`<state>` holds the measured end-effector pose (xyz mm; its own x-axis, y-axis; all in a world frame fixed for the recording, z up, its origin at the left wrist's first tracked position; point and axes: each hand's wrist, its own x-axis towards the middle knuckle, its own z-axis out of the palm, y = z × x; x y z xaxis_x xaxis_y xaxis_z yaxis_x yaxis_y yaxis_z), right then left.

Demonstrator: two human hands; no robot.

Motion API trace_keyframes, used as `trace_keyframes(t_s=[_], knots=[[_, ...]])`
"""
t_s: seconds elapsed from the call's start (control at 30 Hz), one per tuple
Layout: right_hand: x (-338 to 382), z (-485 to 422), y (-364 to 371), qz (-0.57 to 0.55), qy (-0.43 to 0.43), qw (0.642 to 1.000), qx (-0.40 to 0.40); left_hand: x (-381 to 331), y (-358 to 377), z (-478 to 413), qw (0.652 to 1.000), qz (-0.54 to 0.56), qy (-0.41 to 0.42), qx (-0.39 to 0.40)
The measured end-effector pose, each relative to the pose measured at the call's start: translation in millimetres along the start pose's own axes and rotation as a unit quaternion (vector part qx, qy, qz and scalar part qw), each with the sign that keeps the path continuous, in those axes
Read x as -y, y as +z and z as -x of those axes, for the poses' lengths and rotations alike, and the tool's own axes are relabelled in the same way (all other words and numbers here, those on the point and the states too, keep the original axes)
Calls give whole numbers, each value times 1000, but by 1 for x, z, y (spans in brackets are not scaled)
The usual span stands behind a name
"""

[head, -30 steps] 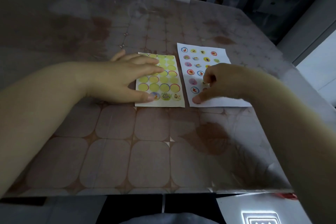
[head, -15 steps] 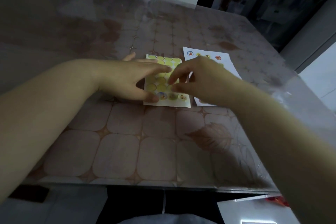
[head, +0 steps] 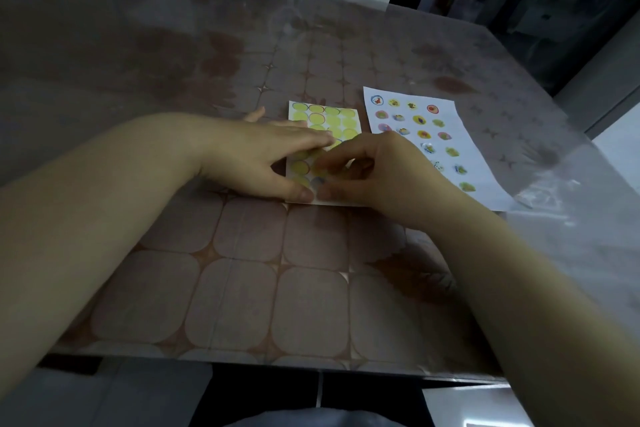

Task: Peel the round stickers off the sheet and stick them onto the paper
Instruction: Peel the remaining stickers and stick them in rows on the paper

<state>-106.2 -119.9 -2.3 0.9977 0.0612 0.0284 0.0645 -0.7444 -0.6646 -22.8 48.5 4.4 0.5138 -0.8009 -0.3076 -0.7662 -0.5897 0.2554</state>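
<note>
1. Head view: I am seeing left hand (head: 256, 156), fingers straight, pressing sheet (head: 332, 121) onto counter (head: 242, 288).
2. Right hand (head: 381, 170) is resting curled fingers on the sheet's near rows; whether they are pinching anything, I cannot tell.
3. Paper (head: 478, 156) is lying just right of the sheet.

Figure: one brown tile-patterned bench (head: 242, 288); two hands, the left hand (head: 256, 156) and the right hand (head: 388, 173); one yellow sticker sheet (head: 332, 118); one white paper sheet (head: 488, 194) bearing seventeen visible round colourful stickers (head: 419, 119), with part of it hidden by the right hand.
</note>
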Motion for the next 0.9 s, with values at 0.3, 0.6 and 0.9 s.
trace_keyframes(t_s=[0.3,0.6,0.9], knots=[[-4,-1,4,-10,-23,999,-29,-1,0,0,1000,1,-5,4],[-2,-3,7,24,-28,998,-48,1,-1,-1,1000,-5,6,9],[11,17,-44,-70,5,994,-81,5,1,-3,1000,-2,-4,9]])
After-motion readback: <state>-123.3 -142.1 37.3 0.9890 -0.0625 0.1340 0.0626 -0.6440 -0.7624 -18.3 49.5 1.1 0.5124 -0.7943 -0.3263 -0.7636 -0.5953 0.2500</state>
